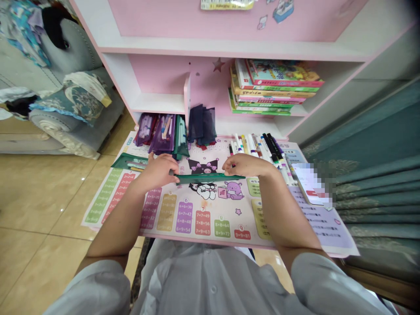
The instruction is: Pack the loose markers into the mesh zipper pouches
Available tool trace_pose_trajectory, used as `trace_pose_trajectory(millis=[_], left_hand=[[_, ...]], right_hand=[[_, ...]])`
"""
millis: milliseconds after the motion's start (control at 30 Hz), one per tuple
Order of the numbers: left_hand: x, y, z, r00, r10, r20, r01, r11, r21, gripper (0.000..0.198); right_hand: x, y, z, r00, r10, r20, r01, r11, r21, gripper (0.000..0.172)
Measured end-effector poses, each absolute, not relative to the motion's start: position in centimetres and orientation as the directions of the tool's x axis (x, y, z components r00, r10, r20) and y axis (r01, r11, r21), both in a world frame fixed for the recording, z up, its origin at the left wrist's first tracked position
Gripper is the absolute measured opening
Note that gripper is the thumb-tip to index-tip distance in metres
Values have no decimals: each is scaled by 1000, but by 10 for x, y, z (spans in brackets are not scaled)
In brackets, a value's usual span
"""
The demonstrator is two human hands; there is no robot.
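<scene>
Item: one flat dark green pouch (pixel 210 178), pressed into a long strip, lying crosswise on a printed multiplication mat (pixel 197 218) on a pink-edged tabletop (pixel 203 239). Left hand (pixel 159 171): forearm angled in from lower left, wrist raised, fingers curled down over the pouch's left end; grip closed on it. Right hand (pixel 246 165): forearm rising from lower right, palm down, fingers draped over the pouch's right end; grip partly curled, and whether it is closed on the pouch cannot be told. Beyond the hands: purple pouches (pixel 160 133), dark mesh pouches (pixel 201 124), a green pouch (pixel 129 162) just beside the left hand, and a row of marker pens (pixel 259 148) near the right hand. Above: stacked books (pixel 275 85) on a shelf (pixel 157 103).
</scene>
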State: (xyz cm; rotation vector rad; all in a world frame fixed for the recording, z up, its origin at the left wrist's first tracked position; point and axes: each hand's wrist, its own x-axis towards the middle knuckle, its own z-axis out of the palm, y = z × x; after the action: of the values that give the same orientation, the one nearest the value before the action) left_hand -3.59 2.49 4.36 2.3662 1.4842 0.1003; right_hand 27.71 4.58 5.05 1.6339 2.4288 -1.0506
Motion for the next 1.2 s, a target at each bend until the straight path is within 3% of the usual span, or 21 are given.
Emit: trace_pose_trajectory(millis=[133, 700, 1200], left_hand=[[-38, 26, 42, 456, 882, -121, 860, -402, 313, 15], [-39, 27, 45, 444, 884, -147, 872, -388, 299, 17], [-40, 26, 47, 444, 885, -139, 875, -395, 279, 17]], right_hand=[[279, 47, 51, -420, 786, -455, 849, 163, -502, 20], [288, 49, 49, -401, 805, -438, 859, 165, -484, 25], [293, 48, 58, -343, 824, -451, 915, 185, -359, 21]])
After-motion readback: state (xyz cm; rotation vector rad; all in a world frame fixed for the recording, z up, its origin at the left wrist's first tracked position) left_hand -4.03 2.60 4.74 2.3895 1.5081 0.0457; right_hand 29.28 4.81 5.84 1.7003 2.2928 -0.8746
